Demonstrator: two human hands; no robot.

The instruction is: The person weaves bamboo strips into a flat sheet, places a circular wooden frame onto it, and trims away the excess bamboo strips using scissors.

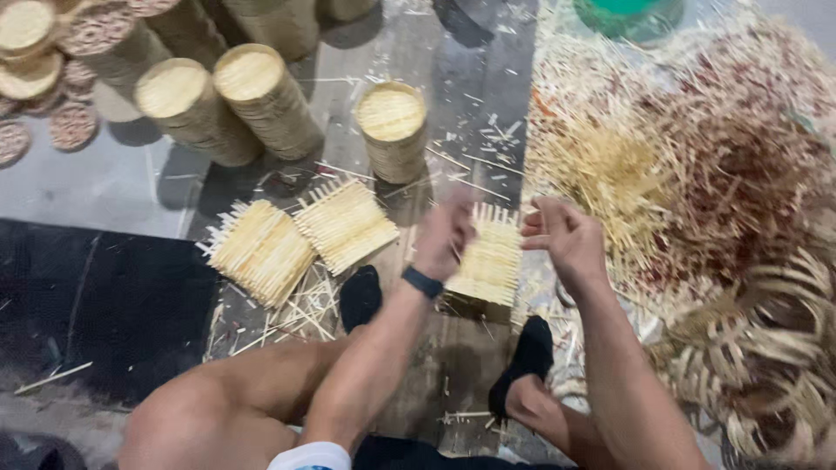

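Soft overhead light, slight motion blur

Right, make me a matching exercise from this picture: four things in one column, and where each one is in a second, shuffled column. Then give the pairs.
Things:
1. woven bamboo mat
2. dark wristband
3. pile of loose bamboo strips
4. green container

Places:
A. at the top edge of the view, beyond the loose strips
B. between the left hand and the right hand
C. spread over the floor on the person's right
D. around the left wrist

Pairs: 1-B, 2-D, 3-C, 4-A
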